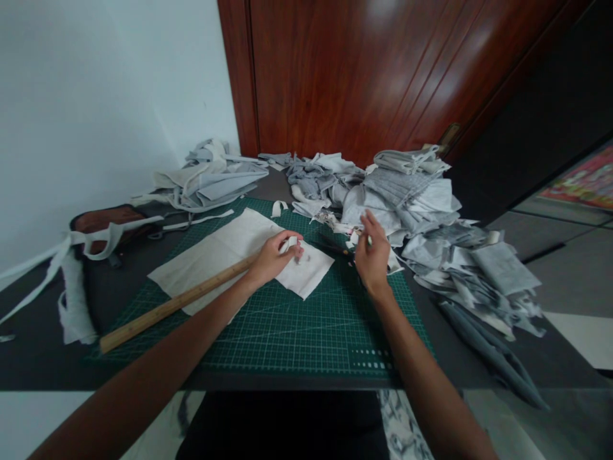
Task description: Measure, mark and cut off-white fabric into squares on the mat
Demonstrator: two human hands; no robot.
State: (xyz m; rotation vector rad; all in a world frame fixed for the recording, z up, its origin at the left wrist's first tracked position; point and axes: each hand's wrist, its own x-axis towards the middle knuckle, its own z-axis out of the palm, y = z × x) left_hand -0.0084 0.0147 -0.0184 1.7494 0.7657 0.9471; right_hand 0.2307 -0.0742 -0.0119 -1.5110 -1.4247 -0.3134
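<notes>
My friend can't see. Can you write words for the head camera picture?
A person's left hand is over white cloth, at the end of a wooden stick, on a green cutting mat; the right hand is near a big heap of grey and white fabric. More fabric lies at the back left.

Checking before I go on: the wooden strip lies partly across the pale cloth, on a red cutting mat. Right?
Not quite: the cutting mat is green, not red, as the head view shows. The wooden strip does lie partly across the pale cloth.
</notes>
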